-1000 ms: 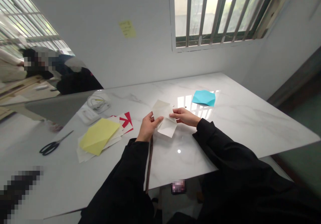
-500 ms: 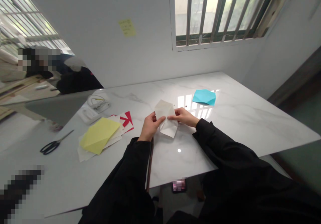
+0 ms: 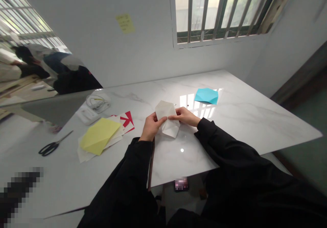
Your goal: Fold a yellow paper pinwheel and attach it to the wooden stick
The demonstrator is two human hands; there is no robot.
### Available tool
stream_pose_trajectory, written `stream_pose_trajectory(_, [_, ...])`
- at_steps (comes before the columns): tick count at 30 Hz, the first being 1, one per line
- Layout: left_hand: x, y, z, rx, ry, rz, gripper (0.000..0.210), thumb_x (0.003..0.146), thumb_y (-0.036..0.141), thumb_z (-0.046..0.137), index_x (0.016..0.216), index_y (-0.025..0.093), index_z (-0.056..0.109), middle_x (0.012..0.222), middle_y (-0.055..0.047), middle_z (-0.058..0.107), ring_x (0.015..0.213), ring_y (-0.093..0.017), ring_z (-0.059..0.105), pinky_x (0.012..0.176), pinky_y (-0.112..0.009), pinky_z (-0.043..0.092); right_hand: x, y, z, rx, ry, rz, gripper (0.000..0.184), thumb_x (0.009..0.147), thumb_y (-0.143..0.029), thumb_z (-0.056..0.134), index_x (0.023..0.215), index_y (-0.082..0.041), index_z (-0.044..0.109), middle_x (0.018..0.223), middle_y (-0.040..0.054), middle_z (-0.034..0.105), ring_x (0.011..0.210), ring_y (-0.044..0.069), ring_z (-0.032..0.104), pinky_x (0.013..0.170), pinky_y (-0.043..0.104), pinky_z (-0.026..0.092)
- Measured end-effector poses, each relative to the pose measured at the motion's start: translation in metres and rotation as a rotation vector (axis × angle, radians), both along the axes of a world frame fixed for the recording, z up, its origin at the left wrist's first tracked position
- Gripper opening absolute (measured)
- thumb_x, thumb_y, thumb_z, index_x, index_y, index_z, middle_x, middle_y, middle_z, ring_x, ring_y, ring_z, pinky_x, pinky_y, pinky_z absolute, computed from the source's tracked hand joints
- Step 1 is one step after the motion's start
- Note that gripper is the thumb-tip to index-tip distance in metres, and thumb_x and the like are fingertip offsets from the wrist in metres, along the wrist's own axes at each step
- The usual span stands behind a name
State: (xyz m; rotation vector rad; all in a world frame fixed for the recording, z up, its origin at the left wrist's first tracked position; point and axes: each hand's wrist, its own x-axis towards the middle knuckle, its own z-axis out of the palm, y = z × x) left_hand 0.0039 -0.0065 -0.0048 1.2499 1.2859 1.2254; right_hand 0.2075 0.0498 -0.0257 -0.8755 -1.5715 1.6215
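Note:
A folded piece of white paper is held just above the white marble table, in the middle. My left hand pinches its left side with thumb on top. My right hand pinches its right side, fingertips meeting the left thumb near the centre fold. Both arms wear black sleeves.
A yellow sheet lies on a stack of white and red papers to the left. Black scissors lie farther left. A folded blue paper sits at the back right. White cables and a charger lie near the wall. Other people are at the far left.
My right fingers have slid left along the white paper toward my left thumb, and the paper has been folded narrower. The view has shifted slightly.

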Motion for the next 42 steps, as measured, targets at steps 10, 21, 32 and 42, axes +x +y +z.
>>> stream_pose_trajectory(10, [-0.001, 0.006, -0.007, 0.001, -0.087, 0.064, 0.067, 0.057, 0.05, 0.101, 0.108, 0.011, 0.079, 0.109, -0.015, 0.085, 0.094, -0.03, 0.079, 0.09, -0.042, 0.062, 0.005, 0.006, 0.004, -0.109, -0.016, -0.019, 0.034, 0.098, -0.046, 0.083, 0.093, -0.013, 0.083, 0.093, 0.0096, 0.081, 0.081, 0.017, 0.075, 0.073, 0.026, 0.063])
stream_pose_trajectory(21, [-0.001, 0.009, -0.013, 0.091, 0.084, -0.008, 0.084, 0.066, 0.043, 0.098, 0.139, 0.013, 0.067, 0.122, -0.018, 0.081, 0.105, -0.033, 0.08, 0.093, -0.047, 0.066, 0.012, 0.009, -0.001, 0.044, -0.134, -0.053, 0.041, 0.09, -0.053, 0.085, 0.081, -0.014, 0.079, 0.063, -0.0006, 0.064, 0.056, 0.011, 0.053, 0.053, 0.023, 0.041])
stream_pose_trajectory(32, [-0.008, 0.006, -0.02, 0.19, 0.341, 0.115, 0.096, 0.072, 0.033, 0.096, 0.158, 0.028, 0.052, 0.149, -0.015, 0.058, 0.102, -0.024, 0.077, 0.094, -0.044, 0.068, 0.025, 0.001, -0.006, 0.22, -0.324, -0.287, 0.068, 0.088, -0.033, 0.087, 0.149, -0.017, 0.062, 0.068, -0.0049, 0.068, 0.053, 0.013, 0.055, 0.055, 0.026, 0.044])
stream_pose_trajectory(42, [0.005, -0.015, -0.015, 0.267, 0.756, -0.011, 0.039, 0.083, 0.017, 0.076, 0.12, 0.026, 0.064, 0.099, -0.001, 0.069, 0.086, -0.021, 0.071, 0.092, -0.041, 0.062, 0.034, -0.022, -0.022, 0.433, -0.359, -0.355, 0.027, 0.094, -0.038, 0.081, 0.112, -0.019, 0.076, 0.112, 0.0076, 0.078, 0.074, 0.014, 0.07, 0.074, 0.03, 0.057])
